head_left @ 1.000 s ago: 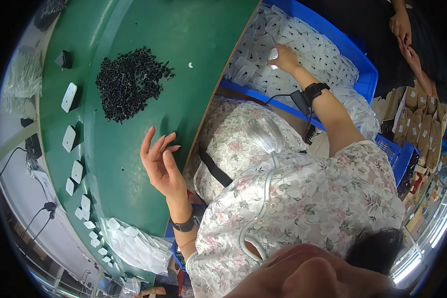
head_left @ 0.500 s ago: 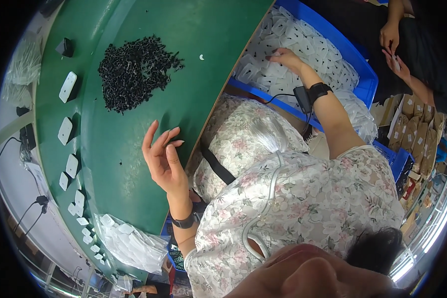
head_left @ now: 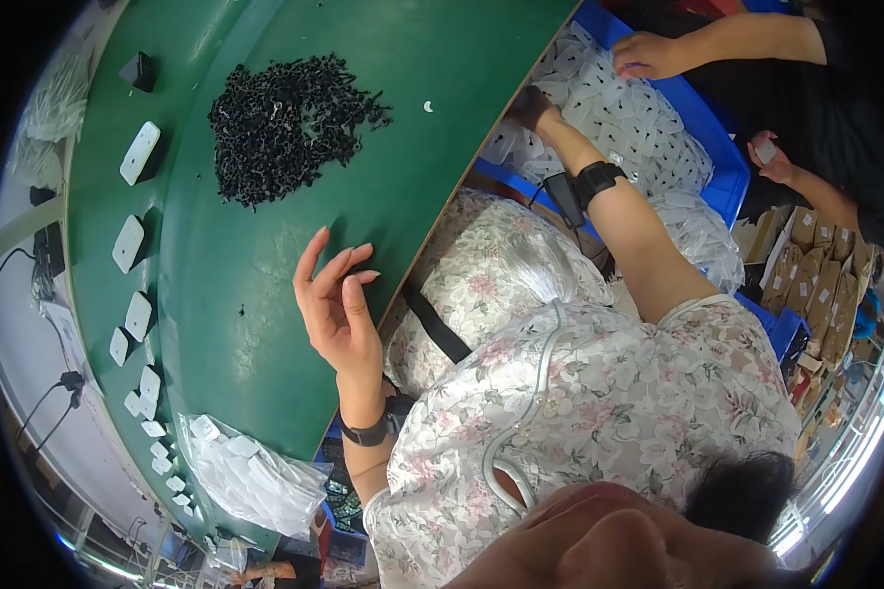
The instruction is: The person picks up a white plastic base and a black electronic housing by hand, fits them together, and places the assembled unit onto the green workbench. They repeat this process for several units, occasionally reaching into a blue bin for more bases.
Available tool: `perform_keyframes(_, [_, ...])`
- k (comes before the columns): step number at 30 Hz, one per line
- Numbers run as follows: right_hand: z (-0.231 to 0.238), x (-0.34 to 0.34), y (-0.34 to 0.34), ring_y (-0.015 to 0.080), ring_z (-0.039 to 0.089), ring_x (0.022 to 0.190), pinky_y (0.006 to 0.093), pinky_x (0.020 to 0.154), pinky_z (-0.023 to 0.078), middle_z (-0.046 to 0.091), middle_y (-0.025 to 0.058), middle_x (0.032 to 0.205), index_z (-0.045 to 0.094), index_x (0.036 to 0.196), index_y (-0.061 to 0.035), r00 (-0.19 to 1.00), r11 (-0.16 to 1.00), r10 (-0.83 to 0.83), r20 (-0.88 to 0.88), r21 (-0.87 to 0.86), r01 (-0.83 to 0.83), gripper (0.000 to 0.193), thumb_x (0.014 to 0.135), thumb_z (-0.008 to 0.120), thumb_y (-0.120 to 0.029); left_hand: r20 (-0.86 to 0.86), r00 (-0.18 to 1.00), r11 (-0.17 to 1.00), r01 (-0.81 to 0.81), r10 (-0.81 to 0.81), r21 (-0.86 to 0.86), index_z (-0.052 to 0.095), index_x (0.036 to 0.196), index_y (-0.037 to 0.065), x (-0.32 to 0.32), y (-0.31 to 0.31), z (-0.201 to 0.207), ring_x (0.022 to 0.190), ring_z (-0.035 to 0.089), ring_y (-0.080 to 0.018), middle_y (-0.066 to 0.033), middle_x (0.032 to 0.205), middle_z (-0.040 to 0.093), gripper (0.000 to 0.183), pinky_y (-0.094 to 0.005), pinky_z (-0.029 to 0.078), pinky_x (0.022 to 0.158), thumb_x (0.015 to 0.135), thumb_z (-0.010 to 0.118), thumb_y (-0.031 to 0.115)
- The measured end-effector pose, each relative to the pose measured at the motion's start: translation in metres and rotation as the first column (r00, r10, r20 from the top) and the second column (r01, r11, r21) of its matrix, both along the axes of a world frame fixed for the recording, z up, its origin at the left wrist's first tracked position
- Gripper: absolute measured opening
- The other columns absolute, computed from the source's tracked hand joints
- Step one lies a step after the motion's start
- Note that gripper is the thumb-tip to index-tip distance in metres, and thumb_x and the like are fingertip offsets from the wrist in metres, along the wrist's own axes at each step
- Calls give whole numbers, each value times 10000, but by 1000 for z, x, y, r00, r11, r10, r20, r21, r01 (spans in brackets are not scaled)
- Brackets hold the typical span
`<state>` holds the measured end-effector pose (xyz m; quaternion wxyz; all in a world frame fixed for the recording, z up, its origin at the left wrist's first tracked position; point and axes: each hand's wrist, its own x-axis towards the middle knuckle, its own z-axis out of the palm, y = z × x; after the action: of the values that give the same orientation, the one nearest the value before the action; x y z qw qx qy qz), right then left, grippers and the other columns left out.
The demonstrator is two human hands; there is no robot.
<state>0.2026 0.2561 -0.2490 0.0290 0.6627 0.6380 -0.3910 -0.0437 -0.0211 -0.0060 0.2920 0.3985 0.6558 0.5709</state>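
Over the green table [head_left: 275, 294] at nine o'clock, the left hand [head_left: 342, 319] hangs slackly open. At one, the right hand [head_left: 532, 110] is at the bin [head_left: 722, 152] of clear parts [head_left: 638, 128], grip unclear. Labelled bags [head_left: 813, 260] at three are illegible.

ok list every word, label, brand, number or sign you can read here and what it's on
No text can be read.
White labels on the brown packages at right: too small to read.
White plates at left: small dark spots, too small to make out.
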Motion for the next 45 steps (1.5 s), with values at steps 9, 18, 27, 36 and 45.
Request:
perform_keyframes(9, [-18,14,3,232,645,985,327,808,527,647,173,1136,489,1292,33,977,989,-146,-153,-41,141,756,695,829,-283,9,1000,1000,0,0,18,553,1152,-59,1,-1,-6,1028,640,-262,-226,1356,425,219,-310,568,777,985,469,56])
perform_keyframes(18, [-11,107,23,203,646,919,349,753,542,654,99,1074,505,1286,-16,774,878,-475,-419,-281,387,583,764,753,-89,-2,999,998,49,-49,50,555,1147,-62,-3,9,-7,1029,640,-255,-225,1352,430,212,-303,563,786,976,459,19])
perform_keyframes(27, [274,-8,-50,185,622,1018,340,886,506,632,82,1114,500,1277,-7,608,991,-124,-785,-134,29,569,771,752,-70,105,990,995,91,-96,51,525,1214,-49,-10,0,-2,1068,618,-228,-190,1361,455,268,-312,537,837,990,448,78])
perform_keyframes(36, [264,-260,-139,152,575,965,305,827,482,600,80,1057,506,1200,-56,215,429,652,-728,120,-895,548,731,754,-196,521,816,952,-306,251,19,535,1275,-4,-76,-36,11,1073,589,-157,-67,1174,621,367,-309,502,917,1001,506,238])
perform_keyframes(45, [294,-279,-153,330,601,1033,410,840,495,607,136,1110,492,1250,-113,37,195,932,-360,411,-890,563,799,728,-355,469,640,764,-632,609,-129,582,1109,-46,-100,-93,19,872,652,-153,-99,993,664,238,-272,551,762,956,582,136])
